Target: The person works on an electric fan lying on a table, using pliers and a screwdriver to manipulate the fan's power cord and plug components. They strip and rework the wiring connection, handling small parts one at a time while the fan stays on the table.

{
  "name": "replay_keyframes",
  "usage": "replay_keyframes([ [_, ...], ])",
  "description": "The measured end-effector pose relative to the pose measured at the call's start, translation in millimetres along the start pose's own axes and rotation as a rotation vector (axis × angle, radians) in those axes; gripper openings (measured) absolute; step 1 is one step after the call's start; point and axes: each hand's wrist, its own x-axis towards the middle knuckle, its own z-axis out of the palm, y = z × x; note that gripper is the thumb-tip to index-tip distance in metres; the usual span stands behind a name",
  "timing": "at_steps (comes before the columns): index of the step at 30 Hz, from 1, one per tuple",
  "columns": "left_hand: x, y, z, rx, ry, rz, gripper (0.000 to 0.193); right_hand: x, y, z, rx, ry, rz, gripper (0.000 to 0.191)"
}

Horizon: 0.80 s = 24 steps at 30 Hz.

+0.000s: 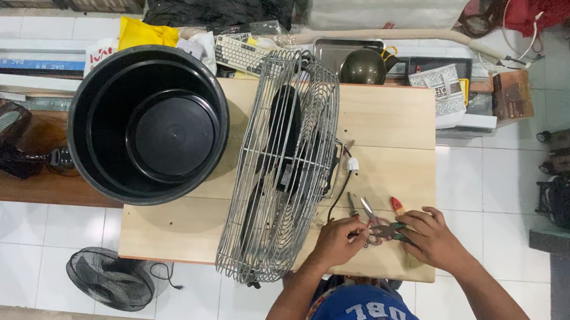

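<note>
Both hands work at the near edge of the wooden surface (388, 127), w/ the wire fan (279, 169) lying tilted just left of them so its black cord (337, 194) runs down toward the grip. Left hand (337, 242) is pinched closed on what looks like the cord end; right hand (429, 236) is curled around red-handled pliers (385, 228), which lie between the two hands, tips toward the left fingers. A 2nd red-handled tool (396, 205) sits just beyond the right hand.

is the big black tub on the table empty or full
Empty. The black tub stands upright on the wooden table with its mouth up, and its bare round bottom shows, with nothing lying inside. It sits beside the wire fan.
</note>
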Motion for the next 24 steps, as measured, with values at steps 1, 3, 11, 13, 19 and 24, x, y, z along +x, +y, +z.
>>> replay_keyframes([
  [1, 0, 0, -1, -0.012, -0.005, -0.003, 0.012, 0, 1, 1, -0.008, 0.005, -0.007, 0.037],
  [3, 0, 1, -1, -0.008, -0.016, -0.009, 0.012, 0, 2, 1, -0.032, 0.021, -0.033, 0.035],
  [11, -4, 5, 1, 0.053, -0.031, 0.005, 0.013, -6, 1, -5, -0.112, 0.016, -0.090, 0.034],
  [13, -5, 6, 1, 0.039, -0.028, 0.016, 0.014, -6, 0, -7, -0.150, 0.040, -0.112, 0.036],
  [19, -6, 6, 0, 0.027, -0.021, 0.015, 0.014, -3, -2, -9, -0.171, 0.068, -0.147, 0.034],
  [24, -6, 7, 0, 0.033, -0.036, -0.019, 0.015, -5, -1, -6, -0.171, 0.044, -0.138, 0.033],
])
